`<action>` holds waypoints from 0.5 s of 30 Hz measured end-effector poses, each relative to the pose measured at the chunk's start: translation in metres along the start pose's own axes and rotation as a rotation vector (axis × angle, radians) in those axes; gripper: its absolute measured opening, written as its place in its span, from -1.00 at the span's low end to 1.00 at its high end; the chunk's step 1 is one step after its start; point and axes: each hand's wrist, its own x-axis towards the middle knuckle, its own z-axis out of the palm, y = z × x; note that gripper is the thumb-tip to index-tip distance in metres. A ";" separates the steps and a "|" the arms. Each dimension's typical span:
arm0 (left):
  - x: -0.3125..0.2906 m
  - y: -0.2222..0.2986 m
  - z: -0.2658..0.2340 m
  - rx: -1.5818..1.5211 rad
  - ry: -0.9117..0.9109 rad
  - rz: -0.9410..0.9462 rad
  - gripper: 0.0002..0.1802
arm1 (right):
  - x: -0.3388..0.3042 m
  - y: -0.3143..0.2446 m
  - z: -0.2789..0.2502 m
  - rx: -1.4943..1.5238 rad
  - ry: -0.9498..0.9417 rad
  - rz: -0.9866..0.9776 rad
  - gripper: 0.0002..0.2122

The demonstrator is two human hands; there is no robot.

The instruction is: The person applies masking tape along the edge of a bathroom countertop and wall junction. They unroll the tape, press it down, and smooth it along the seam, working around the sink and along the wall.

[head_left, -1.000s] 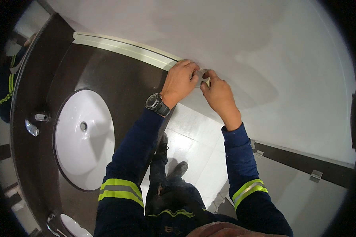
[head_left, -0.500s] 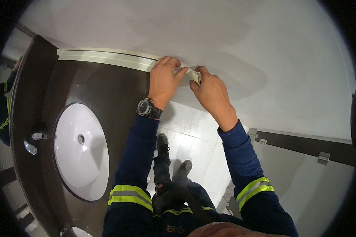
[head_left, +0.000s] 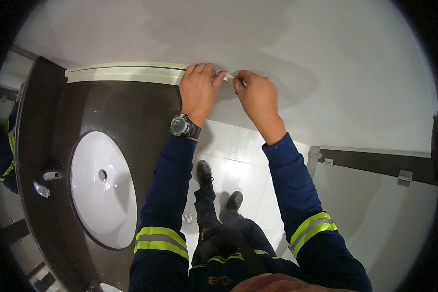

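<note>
Pale masking tape (head_left: pixel 126 74) runs in strips along the seam where the dark countertop (head_left: pixel 131 104) meets the wall. At its right end, by the counter's corner, my left hand (head_left: pixel 197 92) is closed with curled fingers on the tape against the wall, thumb toward the right. My right hand (head_left: pixel 259 97) pinches the free end of the tape just to the right of it. A short stretch of tape shows between the two hands. The fingertips of both hands are partly hidden. A black watch (head_left: pixel 182 126) is on my left wrist.
An oval white basin (head_left: pixel 103 194) is set in the countertop, with a chrome faucet (head_left: pixel 41 189) beside it. A mirror lines the left side. The light wall (head_left: pixel 336 73) rises ahead. Pale floor tiles (head_left: pixel 233 141) lie below, and a grey partition (head_left: pixel 370 214) stands at right.
My right hand has shifted slightly up and left toward the wall, closing on the tape. Less tape shows between the hands. The view has shifted slightly, and my feet appear farther right.
</note>
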 end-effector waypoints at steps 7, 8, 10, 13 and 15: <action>-0.002 -0.001 0.005 0.146 0.030 0.059 -0.64 | -0.002 -0.015 0.012 -0.030 0.051 -0.085 -0.87; -0.003 -0.001 0.006 0.147 0.023 0.054 -0.64 | -0.002 -0.016 0.013 -0.048 0.037 -0.103 -0.87; -0.003 -0.001 0.006 0.154 0.009 0.040 -0.65 | -0.004 -0.011 0.012 -0.121 -0.030 -0.190 -0.89; -0.005 -0.004 0.006 0.168 0.041 0.056 -0.66 | -0.051 -0.023 0.016 -0.216 -0.215 -0.424 -0.91; -0.008 -0.001 0.008 0.141 0.045 0.051 -0.64 | -0.084 -0.034 -0.002 0.021 -0.381 -0.315 -0.90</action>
